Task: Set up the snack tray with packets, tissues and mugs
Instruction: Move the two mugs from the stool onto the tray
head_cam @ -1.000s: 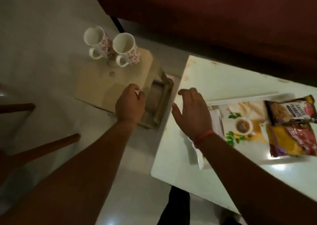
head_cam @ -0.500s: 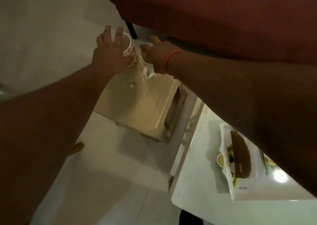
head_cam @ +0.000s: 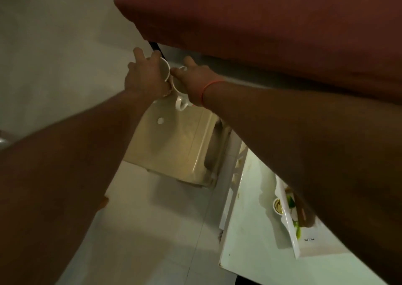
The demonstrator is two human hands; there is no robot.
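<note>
Both hands have left the near stool edge and now close on the far mugs: left hand (head_cam: 146,80) on the left mug (head_cam: 164,70), right hand (head_cam: 192,78) on the right mug (head_cam: 180,93).

Two mugs (head_cam: 165,69) (head_cam: 179,89) (one per hand), one stool (head_cam: 174,141), one tray (head_cam: 289,230), one table (head_cam: 250,241).

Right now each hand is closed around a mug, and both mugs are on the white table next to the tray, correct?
Not quite. The left hand and right hand each grip a mug, the left mug and the right mug, but the head view shows them on the beige stool, not on the white table beside the tray.
</note>
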